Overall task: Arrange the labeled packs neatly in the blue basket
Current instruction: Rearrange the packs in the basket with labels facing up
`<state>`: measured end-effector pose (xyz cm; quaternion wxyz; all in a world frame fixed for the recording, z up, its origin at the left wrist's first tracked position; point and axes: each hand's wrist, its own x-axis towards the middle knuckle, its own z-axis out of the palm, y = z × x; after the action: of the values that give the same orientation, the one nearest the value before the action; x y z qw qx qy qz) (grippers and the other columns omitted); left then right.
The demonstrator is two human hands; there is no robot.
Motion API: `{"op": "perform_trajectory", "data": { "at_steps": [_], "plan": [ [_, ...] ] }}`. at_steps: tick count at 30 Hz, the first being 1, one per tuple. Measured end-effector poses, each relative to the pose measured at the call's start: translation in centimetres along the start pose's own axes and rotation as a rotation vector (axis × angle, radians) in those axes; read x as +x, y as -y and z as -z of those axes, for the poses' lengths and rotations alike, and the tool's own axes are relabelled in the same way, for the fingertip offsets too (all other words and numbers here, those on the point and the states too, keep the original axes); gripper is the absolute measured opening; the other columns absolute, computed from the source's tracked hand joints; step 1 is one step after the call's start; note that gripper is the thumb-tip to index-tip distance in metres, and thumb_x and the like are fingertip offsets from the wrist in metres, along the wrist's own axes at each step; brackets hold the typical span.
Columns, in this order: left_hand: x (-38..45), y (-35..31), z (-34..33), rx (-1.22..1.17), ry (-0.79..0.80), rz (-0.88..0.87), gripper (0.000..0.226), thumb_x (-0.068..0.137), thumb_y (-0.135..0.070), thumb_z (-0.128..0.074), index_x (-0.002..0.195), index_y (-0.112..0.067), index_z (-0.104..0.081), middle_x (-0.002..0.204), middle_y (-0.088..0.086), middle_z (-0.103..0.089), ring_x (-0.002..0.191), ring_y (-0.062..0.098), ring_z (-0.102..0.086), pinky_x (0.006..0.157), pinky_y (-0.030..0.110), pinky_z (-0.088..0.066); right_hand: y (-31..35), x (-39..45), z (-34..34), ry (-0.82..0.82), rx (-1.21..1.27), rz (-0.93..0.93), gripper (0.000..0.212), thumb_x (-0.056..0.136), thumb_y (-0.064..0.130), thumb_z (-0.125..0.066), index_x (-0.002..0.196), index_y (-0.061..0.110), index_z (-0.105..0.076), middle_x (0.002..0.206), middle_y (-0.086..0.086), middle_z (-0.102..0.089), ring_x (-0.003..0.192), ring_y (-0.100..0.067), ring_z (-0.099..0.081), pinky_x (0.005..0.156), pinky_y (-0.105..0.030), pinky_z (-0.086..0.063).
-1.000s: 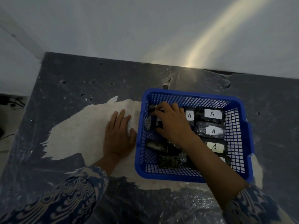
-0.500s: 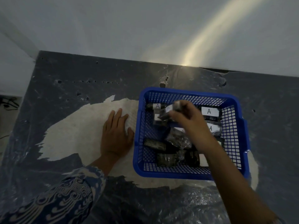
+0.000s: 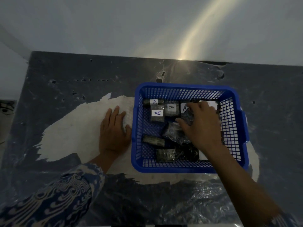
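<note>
Inside the far right of the basket (image 3: pixel 188 167), the right hand (image 3: pixel 200 126) reaches down with fingers curled around a dark pack (image 3: pixel 188 116), thumb on its left edge and fingertips over its far end near a white label; the light is dim, so I judge it a grip rather than a mere press. That pack seems to be going into the row along the far wall, which would explain the hand hovering over that gap.

Just left of it, three packs already lie label-up in that far row: one with its letter turned upside down (image 3: pixel 171 108), one with a large white A label (image 3: pixel 157 114) and a smaller one tucked in the far left corner (image 3: pixel 153 102). Their long axes run near to far, side by side and touching, labels towards the far wall.

Nearer in the basket, several unsorted packs (image 3: pixel 165 155) lie at mixed angles, some with long axes left to right, labels mostly hidden.

Outside, the left hand (image 3: pixel 114 133) lies flat and spread on the tabletop (image 3: pixel 73 131), its thumb just beside the basket's left wall, probably bracing the basket against sliding.
</note>
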<state>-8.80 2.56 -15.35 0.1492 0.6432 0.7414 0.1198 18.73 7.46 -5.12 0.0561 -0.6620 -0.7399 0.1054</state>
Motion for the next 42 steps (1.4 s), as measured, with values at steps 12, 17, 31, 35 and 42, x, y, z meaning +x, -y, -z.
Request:
{"op": "perform_trajectory", "data": {
  "at_steps": [12, 17, 31, 35, 42],
  "plan": [
    [0.0, 0.3, -0.3, -0.020, -0.015, 0.008, 0.060, 0.093, -0.046, -0.033, 0.143, -0.015, -0.048, 0.160, 0.009, -0.034, 0.151, 0.028, -0.023, 0.120, 0.050, -0.024, 9.0, -2.8, -4.0, 0.284, -0.114, 0.230, 0.008, 0.090, 0.019, -0.059, 0.094, 0.016, -0.065, 0.098, -0.005, -0.066, 0.090, -0.025, -0.061, 0.070, -0.031, -0.030],
    [0.0, 0.5, -0.4, -0.018, -0.020, 0.002, 0.059, 0.093, -0.044, -0.033, 0.143, -0.015, -0.047, 0.159, 0.009, -0.034, 0.150, 0.028, -0.023, 0.118, 0.051, -0.026, 8.3, -3.0, -3.9, 0.221, 0.299, 0.101, 0.015, 0.096, 0.023, -0.056, 0.102, 0.016, -0.068, 0.093, 0.000, -0.069, 0.080, -0.017, -0.062, 0.065, -0.031, -0.049],
    [0.1, 0.8, -1.1, 0.003, -0.033, 0.000, 0.056, 0.093, -0.044, -0.036, 0.143, -0.019, -0.046, 0.160, 0.007, -0.033, 0.151, 0.026, -0.022, 0.119, 0.044, -0.019, 8.9, -2.6, -6.0, 0.285, 0.525, -0.278, 0.028, 0.092, 0.029, -0.066, 0.115, 0.012, -0.065, 0.101, -0.004, -0.071, 0.080, -0.013, -0.061, 0.057, -0.011, -0.037],
    [0.1, 1.1, -1.2, 0.006, -0.038, 0.001, 0.056, 0.093, -0.043, -0.036, 0.143, -0.020, -0.045, 0.160, 0.005, -0.033, 0.151, 0.026, -0.021, 0.118, 0.042, -0.017, 8.9, -3.5, -6.0, 0.393, 0.541, -0.232, 0.050, 0.082, 0.024, -0.077, 0.125, 0.016, -0.054, 0.115, -0.003, -0.067, 0.101, -0.020, -0.064, 0.075, -0.024, -0.050],
    [0.1, 1.1, -1.5, 0.017, -0.037, 0.001, 0.054, 0.095, -0.044, -0.037, 0.144, -0.022, -0.042, 0.160, 0.004, -0.032, 0.151, 0.024, -0.020, 0.118, 0.041, -0.016, 9.6, -4.1, -6.4, 0.292, 0.526, -0.191, 0.045, 0.088, 0.011, -0.068, 0.130, 0.019, -0.053, 0.116, -0.004, -0.064, 0.102, -0.020, -0.062, 0.080, -0.025, -0.049]
  ]
}}
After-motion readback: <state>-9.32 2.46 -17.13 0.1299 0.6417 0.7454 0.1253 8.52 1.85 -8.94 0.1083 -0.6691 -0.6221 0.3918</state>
